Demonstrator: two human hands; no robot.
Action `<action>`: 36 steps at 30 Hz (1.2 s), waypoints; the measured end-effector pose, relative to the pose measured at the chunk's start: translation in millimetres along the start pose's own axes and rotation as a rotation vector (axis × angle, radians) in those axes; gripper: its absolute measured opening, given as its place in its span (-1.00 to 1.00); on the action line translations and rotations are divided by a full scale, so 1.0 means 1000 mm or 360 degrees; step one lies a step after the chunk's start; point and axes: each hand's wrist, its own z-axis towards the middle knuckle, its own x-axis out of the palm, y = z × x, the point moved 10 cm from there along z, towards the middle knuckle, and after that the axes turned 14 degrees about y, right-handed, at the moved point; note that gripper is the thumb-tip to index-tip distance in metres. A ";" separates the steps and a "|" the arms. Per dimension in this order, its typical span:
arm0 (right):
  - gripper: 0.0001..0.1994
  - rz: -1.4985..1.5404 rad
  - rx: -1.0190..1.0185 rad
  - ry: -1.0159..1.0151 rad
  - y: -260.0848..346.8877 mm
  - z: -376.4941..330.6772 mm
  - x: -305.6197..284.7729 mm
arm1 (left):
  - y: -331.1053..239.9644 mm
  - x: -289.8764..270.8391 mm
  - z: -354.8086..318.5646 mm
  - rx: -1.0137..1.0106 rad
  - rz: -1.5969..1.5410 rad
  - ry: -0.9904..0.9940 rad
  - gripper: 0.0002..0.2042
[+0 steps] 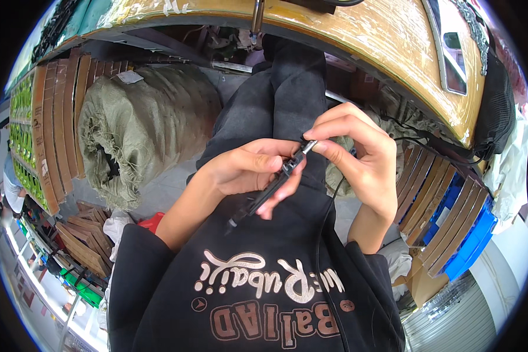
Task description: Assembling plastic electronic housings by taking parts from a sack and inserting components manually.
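My left hand (246,167) is closed around a slim black part (268,190), long and ribbed, whose exact kind I cannot make out. It slants over my lap, its lower end pointing down toward my left. At its upper end a short silver metal rod (310,146) sticks out. The thumb and fingertips of my right hand (358,152) pinch this rod close to a small black tip. Both hands are in front of my chest, below the table's edge.
Ahead is a worn wooden table (387,44) with a phone (453,64) near its right side. A bulging woven sack (158,117) stands at left beside stacked cardboard (58,129). More cardboard and a blue crate (466,240) are at right. A thin black cable (322,234) hangs down my front.
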 end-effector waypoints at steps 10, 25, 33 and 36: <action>-0.82 -0.0035 -0.0075 -0.0370 -0.018 0.008 -0.002 | -0.040 -0.019 -0.020 0.0270 0.0283 -0.0553 -0.66; -0.64 0.1376 0.0530 0.0077 -0.060 -0.004 0.066 | -0.125 -0.003 -0.050 0.0934 0.1573 -0.1423 -0.78; -0.65 0.1408 0.0450 0.0072 -0.053 -0.001 0.066 | -0.129 0.005 -0.048 0.0934 0.1632 -0.1389 -0.77; -0.65 0.1412 0.0441 0.0071 -0.052 -0.001 0.066 | -0.129 0.005 -0.048 0.0930 0.1623 -0.1382 -0.77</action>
